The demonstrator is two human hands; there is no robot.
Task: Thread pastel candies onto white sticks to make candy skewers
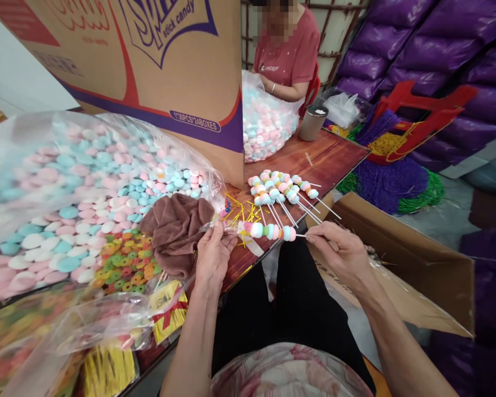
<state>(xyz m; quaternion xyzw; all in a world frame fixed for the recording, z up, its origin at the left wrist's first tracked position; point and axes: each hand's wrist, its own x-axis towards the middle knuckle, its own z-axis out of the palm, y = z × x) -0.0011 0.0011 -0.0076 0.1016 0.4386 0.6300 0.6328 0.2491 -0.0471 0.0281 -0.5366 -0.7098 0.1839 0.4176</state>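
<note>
A candy skewer (pixel 273 231) of pink, blue and green pieces lies level between my two hands. My left hand (pixel 215 256) pinches a clear wrapper at its left end. The bare stick at the right end is pinched in my right hand (pixel 334 245). Just beyond, a pile of finished-looking candy sticks (pixel 275 186) rests on the table (pixel 330 157), beside scattered yellow ties (pixel 248 212). A brown cloth (pixel 179 231) sits left of my left hand, next to green and orange candy rings (pixel 128 262) and a large bag of pastel candies (pixel 99 193).
A tall carton (pixel 182 94) stands on the table. Behind it a person in a red shirt (pixel 291 52) sits by another candy bag (pixel 268 121) and a grey cup (pixel 313 122). An open cardboard box (pixel 397 237) and a red stool (pixel 432 110) are at right.
</note>
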